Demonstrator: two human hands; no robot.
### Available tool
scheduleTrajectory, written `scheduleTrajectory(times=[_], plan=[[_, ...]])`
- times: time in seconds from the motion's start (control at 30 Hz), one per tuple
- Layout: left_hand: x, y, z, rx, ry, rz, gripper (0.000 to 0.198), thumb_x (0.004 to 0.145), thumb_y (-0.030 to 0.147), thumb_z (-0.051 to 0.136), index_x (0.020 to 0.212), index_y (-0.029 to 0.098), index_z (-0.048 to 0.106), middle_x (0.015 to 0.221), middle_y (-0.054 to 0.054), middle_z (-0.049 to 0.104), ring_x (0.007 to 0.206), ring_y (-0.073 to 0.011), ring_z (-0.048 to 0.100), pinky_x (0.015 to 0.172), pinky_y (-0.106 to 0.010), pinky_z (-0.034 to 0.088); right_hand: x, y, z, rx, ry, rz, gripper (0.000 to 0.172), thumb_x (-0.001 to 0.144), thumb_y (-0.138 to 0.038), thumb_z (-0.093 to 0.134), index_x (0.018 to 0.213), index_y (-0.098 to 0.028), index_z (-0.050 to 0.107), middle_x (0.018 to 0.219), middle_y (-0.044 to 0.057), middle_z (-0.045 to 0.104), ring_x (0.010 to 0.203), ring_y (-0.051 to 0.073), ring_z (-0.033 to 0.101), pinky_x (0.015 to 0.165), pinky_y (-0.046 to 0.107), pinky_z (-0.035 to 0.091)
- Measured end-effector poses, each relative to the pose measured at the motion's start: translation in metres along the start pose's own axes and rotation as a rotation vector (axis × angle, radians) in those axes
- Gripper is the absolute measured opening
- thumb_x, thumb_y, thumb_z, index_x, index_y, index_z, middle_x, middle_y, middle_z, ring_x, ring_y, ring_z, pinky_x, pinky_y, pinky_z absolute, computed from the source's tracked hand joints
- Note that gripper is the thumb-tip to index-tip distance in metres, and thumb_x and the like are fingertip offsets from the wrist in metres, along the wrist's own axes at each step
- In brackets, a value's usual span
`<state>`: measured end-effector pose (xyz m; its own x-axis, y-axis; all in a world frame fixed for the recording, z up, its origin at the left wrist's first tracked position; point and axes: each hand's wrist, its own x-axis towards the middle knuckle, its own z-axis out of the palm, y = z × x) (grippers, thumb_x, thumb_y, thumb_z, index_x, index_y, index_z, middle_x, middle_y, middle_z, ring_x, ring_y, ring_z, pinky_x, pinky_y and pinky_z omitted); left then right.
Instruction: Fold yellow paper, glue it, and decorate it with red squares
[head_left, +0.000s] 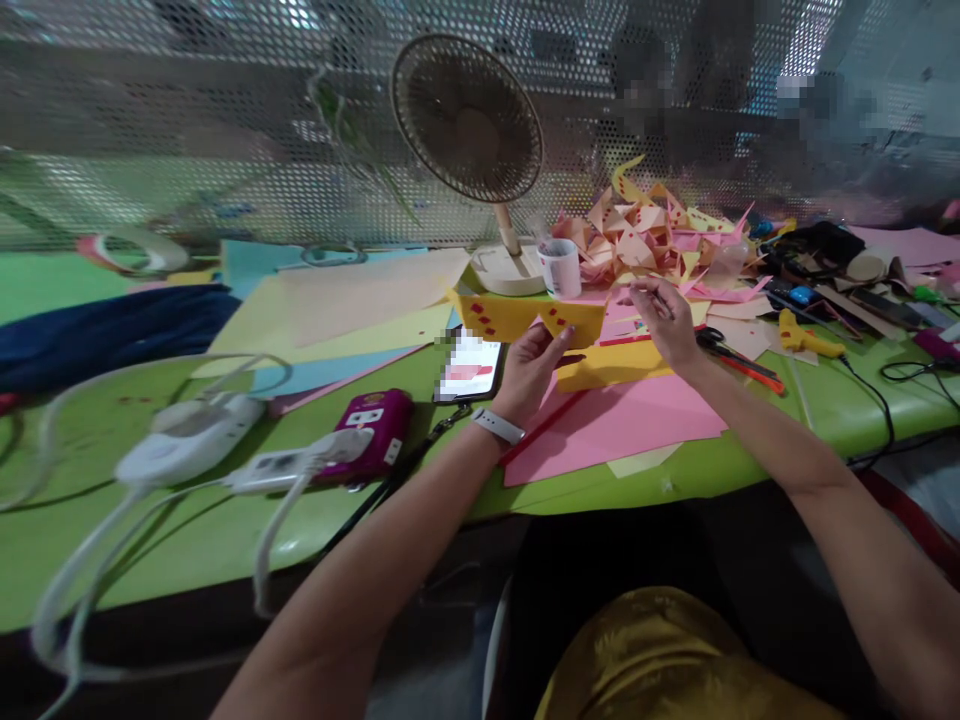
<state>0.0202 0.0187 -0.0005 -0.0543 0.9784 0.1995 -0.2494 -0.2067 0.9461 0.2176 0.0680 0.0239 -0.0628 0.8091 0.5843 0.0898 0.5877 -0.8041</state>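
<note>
My left hand [534, 368], with a pale band on its wrist, grips a folded yellow paper strip [574, 322] that carries small red shapes. The strip is bent into points and its far end reaches left toward the fan base. To its right, my right hand [664, 312] is raised with the fingertips pinched together; whatever is between them is too small to make out. Beneath both hands are a plain yellow-orange paper strip [611, 368] and a pink sheet [622, 432]. A lit phone [471, 368] lies just left of my left hand.
A fan [469, 120] stands behind a white cup [561, 268]. Folded paper pieces [637, 235] are heaped at the back right. Scissors [724, 345] and a yellow glue gun [810, 335] lie right. A power strip [187, 440], purple power bank [371, 430] and cables occupy the left.
</note>
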Motion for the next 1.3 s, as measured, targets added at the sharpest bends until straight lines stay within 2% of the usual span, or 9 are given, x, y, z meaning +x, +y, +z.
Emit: scheduleTrajectory(times=[0.27,0.5,0.6,0.7,0.77,0.83,1.0,1.13,1.3], plan=[[-0.004,-0.001,0.002,0.044,-0.055,-0.026,0.054,0.063,0.061,0.087,0.091,0.017,0.071,0.095,-0.006,0.077,0.084,-0.0195,0.074,0.074,-0.03,0.062,-0.016,0.002,0.02,-0.003,-0.19,0.037,0.039,0.077,-0.056,0.076,0.098,-0.024,0.067,0.102,0.003,0.071,0.091,0.016,0.068,0.086,0.03,0.056],[-0.009,0.002,0.002,0.137,-0.106,-0.212,0.054,0.072,0.066,0.079,0.084,0.013,0.072,0.075,-0.011,0.076,0.074,-0.0223,0.075,0.066,-0.03,0.059,-0.001,0.005,0.006,0.061,-0.033,0.061,0.042,0.073,-0.057,0.078,0.095,-0.024,0.065,0.083,-0.001,0.062,0.073,0.013,0.058,0.072,0.026,0.053],[-0.001,0.003,-0.007,0.199,0.068,-0.029,0.047,0.08,0.063,0.073,0.077,0.017,0.068,0.07,-0.007,0.072,0.068,-0.0187,0.071,0.062,-0.028,0.057,0.01,0.006,-0.007,0.033,0.028,0.072,0.042,0.074,-0.057,0.078,0.097,-0.024,0.064,0.075,-0.003,0.056,0.071,0.013,0.056,0.069,0.026,0.051],[0.012,0.001,-0.019,0.192,0.305,0.301,0.036,0.082,0.053,0.076,0.101,0.024,0.066,0.104,-0.005,0.073,0.101,-0.0185,0.07,0.084,-0.027,0.056,0.014,0.008,-0.012,0.023,0.005,0.074,0.039,0.074,-0.053,0.08,0.096,-0.024,0.065,0.073,-0.004,0.055,0.07,0.012,0.056,0.069,0.026,0.051],[0.019,-0.002,-0.026,0.21,0.349,0.382,0.044,0.084,0.05,0.076,0.12,0.03,0.062,0.13,-0.006,0.064,0.128,-0.0207,0.058,0.099,-0.029,0.051,0.012,0.009,-0.011,0.033,-0.05,0.074,0.037,0.073,-0.051,0.081,0.095,-0.024,0.066,0.077,-0.003,0.059,0.071,0.012,0.057,0.071,0.026,0.051],[0.023,-0.006,-0.028,0.202,0.291,0.344,0.049,0.086,0.053,0.072,0.128,0.033,0.059,0.139,-0.006,0.06,0.137,-0.0223,0.05,0.104,-0.031,0.048,0.01,0.01,-0.008,0.049,-0.111,0.071,0.036,0.073,-0.05,0.081,0.094,-0.024,0.067,0.082,-0.001,0.063,0.074,0.012,0.059,0.074,0.026,0.052],[0.02,-0.012,-0.022,0.107,0.142,0.245,0.047,0.083,0.067,0.068,0.102,0.023,0.067,0.102,-0.006,0.07,0.097,-0.0195,0.065,0.083,-0.029,0.052,0.007,0.017,-0.004,0.07,-0.172,0.038,0.037,0.075,-0.052,0.08,0.094,-0.024,0.067,0.086,0.0,0.065,0.075,0.013,0.059,0.073,0.027,0.051],[0.02,-0.013,-0.021,0.068,0.192,0.229,0.049,0.078,0.068,0.072,0.075,0.02,0.061,0.072,0.001,0.058,0.067,-0.0129,0.054,0.062,-0.023,0.044,0.008,0.023,-0.005,0.041,-0.157,0.024,0.039,0.074,-0.055,0.08,0.094,-0.024,0.067,0.08,-0.001,0.062,0.067,0.012,0.053,0.066,0.027,0.048],[0.022,-0.013,-0.023,0.046,0.226,0.177,0.05,0.077,0.065,0.075,0.068,0.02,0.057,0.065,0.003,0.051,0.061,-0.011,0.046,0.056,-0.023,0.039,0.008,0.023,-0.006,0.018,-0.161,0.044,0.042,0.072,-0.059,0.08,0.093,-0.024,0.068,0.084,0.0,0.062,0.073,0.014,0.055,0.069,0.029,0.048]])
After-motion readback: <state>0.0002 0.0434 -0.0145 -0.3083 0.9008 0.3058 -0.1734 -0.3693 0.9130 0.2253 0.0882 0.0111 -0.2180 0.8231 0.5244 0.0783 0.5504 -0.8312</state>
